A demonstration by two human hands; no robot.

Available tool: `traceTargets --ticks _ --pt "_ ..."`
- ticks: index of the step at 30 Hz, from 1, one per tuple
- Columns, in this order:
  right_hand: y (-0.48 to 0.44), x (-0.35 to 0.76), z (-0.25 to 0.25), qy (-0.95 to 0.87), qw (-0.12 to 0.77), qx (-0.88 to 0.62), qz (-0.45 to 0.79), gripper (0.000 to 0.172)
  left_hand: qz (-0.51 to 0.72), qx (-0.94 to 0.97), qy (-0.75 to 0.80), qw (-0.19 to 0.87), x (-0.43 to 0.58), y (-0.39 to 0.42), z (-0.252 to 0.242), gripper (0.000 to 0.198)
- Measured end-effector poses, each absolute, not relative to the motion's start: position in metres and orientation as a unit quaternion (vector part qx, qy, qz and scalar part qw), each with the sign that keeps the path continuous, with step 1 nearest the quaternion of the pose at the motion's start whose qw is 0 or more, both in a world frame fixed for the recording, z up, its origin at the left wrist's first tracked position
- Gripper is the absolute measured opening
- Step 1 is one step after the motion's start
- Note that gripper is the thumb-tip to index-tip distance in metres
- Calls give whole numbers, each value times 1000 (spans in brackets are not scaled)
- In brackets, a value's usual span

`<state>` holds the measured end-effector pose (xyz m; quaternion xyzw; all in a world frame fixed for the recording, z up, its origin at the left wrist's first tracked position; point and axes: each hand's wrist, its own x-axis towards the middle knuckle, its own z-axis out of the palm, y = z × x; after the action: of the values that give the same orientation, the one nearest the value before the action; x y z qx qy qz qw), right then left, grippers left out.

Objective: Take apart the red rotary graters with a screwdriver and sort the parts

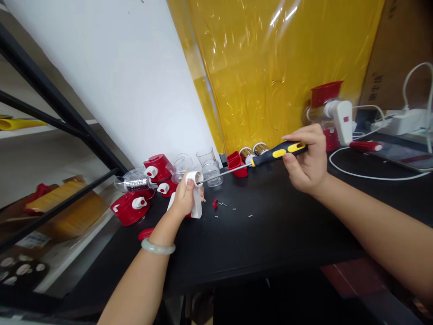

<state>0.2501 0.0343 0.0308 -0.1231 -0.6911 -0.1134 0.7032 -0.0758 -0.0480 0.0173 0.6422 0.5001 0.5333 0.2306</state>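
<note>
My left hand grips a white plastic crank handle, its round hollow end turned up to the right. In my right hand is a long screwdriver with a black and yellow grip. Its shaft slopes down to the left, and the tip reaches the hollow end; whether it meets a screw inside cannot be seen. On the table below lie a small red plastic piece and several loose screws. A red part shows beside my left wrist.
Red bases with white knobs and clear plastic parts stand at the left back. Behind the screwdriver are a red hopper and metal grater drums. An assembled grater, white cables and a tablet occupy the right.
</note>
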Motion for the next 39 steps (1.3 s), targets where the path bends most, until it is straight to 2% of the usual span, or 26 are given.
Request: traceTargets --ticks 4,7,10,12,14,17,22,26,31,35,37,39 --pt "34 251 33 -697 698 -163 -24 27 536 649 513 171 -73 -48 17 57" --pt "35 248 36 -684 681 -194 173 38 533 650 522 144 -70 -49 18 55" --pt "39 246 41 -645 637 -199 373 35 525 649 540 113 -67 -51 19 53" --pt "41 247 44 -630 590 -241 444 49 518 651 548 88 -66 -52 20 53" --pt "44 250 45 -646 540 -316 437 60 518 653 548 65 -65 -52 21 52" --pt "47 252 42 -693 505 -370 358 58 528 647 548 51 -66 -52 23 49" --pt "45 248 37 -733 536 -269 322 42 547 618 560 62 -77 -49 26 46" --pt "44 247 38 -715 541 -198 396 33 549 614 563 66 -81 -50 29 45" --pt "53 254 39 -651 519 -167 528 36 489 639 590 70 -70 -53 25 46" --pt "59 257 37 -703 460 -327 434 61 479 633 603 71 -63 -55 25 48" --pt "58 255 36 -718 459 -356 384 60 496 628 595 75 -62 -56 27 47" --pt "56 252 36 -719 486 -317 384 52 517 618 586 81 -63 -56 29 46"
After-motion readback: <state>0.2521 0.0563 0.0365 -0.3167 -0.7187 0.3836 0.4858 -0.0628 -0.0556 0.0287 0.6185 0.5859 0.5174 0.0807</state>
